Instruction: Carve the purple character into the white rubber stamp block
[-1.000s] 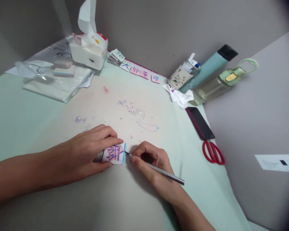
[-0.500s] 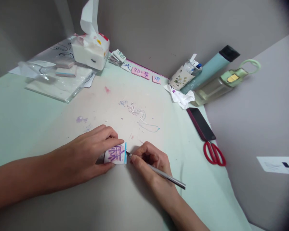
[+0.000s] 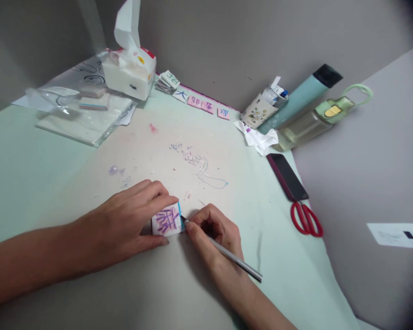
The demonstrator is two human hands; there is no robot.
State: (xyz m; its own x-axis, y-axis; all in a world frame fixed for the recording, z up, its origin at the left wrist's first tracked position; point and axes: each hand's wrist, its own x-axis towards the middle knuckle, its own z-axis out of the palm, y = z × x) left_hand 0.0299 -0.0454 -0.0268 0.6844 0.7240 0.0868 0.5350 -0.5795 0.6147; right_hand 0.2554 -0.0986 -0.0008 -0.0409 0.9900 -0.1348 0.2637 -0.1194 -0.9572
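A small white rubber block (image 3: 166,220) with a purple Chinese character and a blue stripe along its right edge lies on the table in front of me. My left hand (image 3: 137,211) grips it from the left, index finger along the far side and thumb along the near side. In my right hand (image 3: 216,233) is a slim silver craft knife (image 3: 237,260), held like a pen. Its dark blade tip touches or nearly touches the block's blue edge. Shavings (image 3: 191,157) and a thin curled strip (image 3: 211,183) lie beyond my hands.
Carved character blocks (image 3: 194,101) line the back edge beside a tissue pack (image 3: 130,75). Plastic-wrapped sheets (image 3: 86,121) lie at left. On the right are a pen cup (image 3: 261,110), a teal flask (image 3: 296,98), a green bottle (image 3: 313,121), crumpled tissue (image 3: 259,140), a phone (image 3: 288,176) and red scissors (image 3: 306,220).
The block has turned slightly counterclockwise between my left fingers, and my left thumb has shifted a little. The knife's rear end has dropped slightly toward me.
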